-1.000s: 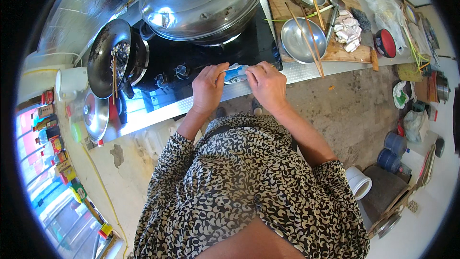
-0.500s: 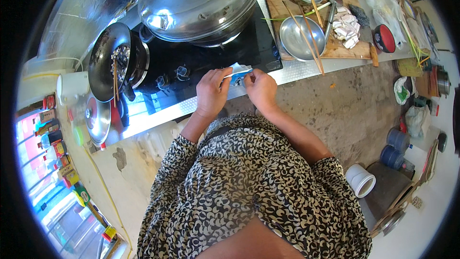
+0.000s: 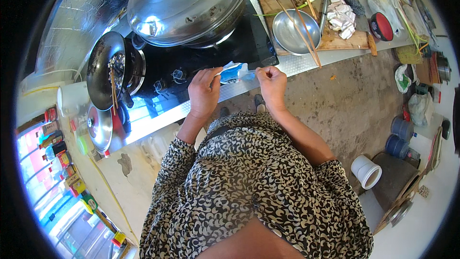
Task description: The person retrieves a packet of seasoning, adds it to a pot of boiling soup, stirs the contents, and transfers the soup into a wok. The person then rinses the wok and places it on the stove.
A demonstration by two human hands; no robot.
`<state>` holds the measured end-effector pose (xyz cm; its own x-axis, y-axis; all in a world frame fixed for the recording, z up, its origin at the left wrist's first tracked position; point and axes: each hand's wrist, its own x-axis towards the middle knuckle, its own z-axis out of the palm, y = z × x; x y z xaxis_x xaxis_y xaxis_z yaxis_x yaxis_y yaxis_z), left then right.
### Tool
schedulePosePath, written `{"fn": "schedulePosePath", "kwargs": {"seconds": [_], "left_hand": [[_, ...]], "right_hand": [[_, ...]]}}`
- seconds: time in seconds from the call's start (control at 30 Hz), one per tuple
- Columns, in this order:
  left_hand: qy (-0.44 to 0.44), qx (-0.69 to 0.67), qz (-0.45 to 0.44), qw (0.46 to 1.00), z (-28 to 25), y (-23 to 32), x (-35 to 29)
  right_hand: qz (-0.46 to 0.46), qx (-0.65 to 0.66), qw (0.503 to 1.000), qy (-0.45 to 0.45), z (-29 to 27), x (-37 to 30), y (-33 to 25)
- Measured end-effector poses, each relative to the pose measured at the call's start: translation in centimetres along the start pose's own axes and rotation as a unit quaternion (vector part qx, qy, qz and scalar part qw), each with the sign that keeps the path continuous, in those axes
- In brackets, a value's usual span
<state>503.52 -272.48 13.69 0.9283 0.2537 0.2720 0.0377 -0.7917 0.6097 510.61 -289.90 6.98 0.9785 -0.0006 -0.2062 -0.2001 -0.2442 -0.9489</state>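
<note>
Partly behind left fingers (image 3: 209, 73), a blue-white packet (image 3: 232, 73), markings indistinct.

Left hand (image 3: 202, 93), right hand (image 3: 273, 89) apart, both pinching.

Below the bare hands (image 3: 202, 95) hangs a loose black garment (image 3: 249, 172) — covered all over in small cream curls — its wide, matching sleeves (image 3: 165, 175) stopping short of the wrists; dark-toed shoes (image 3: 259, 100) show between the hands.
</note>
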Motion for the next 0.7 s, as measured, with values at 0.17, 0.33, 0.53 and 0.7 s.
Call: {"fn": "schedulePosePath", "kwargs": {"seconds": [0.17,0.33,0.53,0.7], "left_hand": [[-0.004,-0.001,-0.006,1.000,-0.2,0.0,-0.1],[0.000,0.009,0.004,1.000,-0.5,0.0,0.1],[-0.007,0.005,0.002,1.000,-1.1,0.2,-0.5],[-0.009,0.013,0.005,1.000,-1.5,0.7,-0.5]], "right_hand": [[-0.007,0.039,0.999,0.008,-0.9,-0.2,-0.9],[-0.009,0.053,0.998,0.021,-1.5,0.1,-0.9],[0.001,0.073,0.997,0.018,-2.5,-0.7,-1.4],[0.008,0.139,0.990,0.007,-3.4,-0.7,-1.4]]}}
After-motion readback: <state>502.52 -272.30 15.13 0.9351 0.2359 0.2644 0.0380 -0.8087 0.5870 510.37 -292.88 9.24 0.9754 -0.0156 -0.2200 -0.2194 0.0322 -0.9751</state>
